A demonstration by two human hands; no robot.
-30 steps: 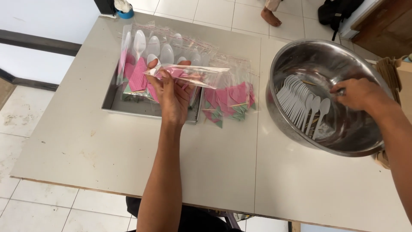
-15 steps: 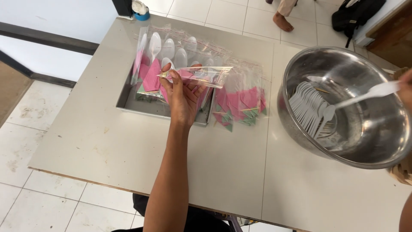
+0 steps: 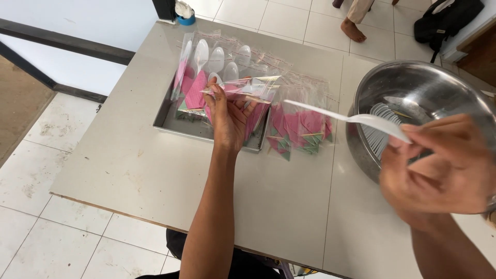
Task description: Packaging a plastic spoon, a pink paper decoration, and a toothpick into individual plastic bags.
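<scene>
My left hand (image 3: 229,118) holds a clear plastic sleeve (image 3: 247,89) with a pink napkin inside, lifted over the steel tray (image 3: 178,123). My right hand (image 3: 439,168), close to the camera at the right, grips a white plastic spoon (image 3: 345,118) by its bowl end; its handle points left toward the sleeve's open end, a short gap away. A large steel bowl (image 3: 413,85) at the right holds several more white spoons (image 3: 381,124).
The tray holds filled sleeves with spoons and pink napkins (image 3: 212,64). A pile of sleeves with pink napkins (image 3: 302,126) lies between tray and bowl. Another person's bare foot (image 3: 356,30) and a black bag (image 3: 450,18) are on the tiled floor beyond the table.
My right hand took a spoon out of the bowl and carried it left and toward me. The left hand kept the sleeve raised over the tray.
</scene>
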